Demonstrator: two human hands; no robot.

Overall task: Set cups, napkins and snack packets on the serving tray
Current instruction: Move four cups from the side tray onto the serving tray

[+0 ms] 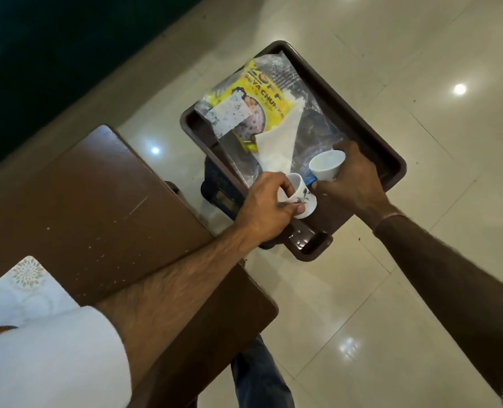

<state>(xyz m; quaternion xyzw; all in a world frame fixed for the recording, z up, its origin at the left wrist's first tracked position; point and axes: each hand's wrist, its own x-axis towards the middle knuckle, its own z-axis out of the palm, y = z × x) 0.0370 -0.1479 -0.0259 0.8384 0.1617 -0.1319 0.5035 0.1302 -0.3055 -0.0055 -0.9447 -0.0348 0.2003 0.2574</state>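
left hand (269, 206) pinches the floral cup (300, 198), right hand (353, 178) grips the plain cup (327, 165), both at the tray's (391, 160) five o'clock end; probably touching down, so lower level, clear of the napkin (276, 145).

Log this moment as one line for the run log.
left hand: floral cup | right hand: plain cup | tray: snack packet, napkin

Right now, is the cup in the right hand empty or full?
Empty: the plain white cup in the right hand is tilted, showing a bare white interior.
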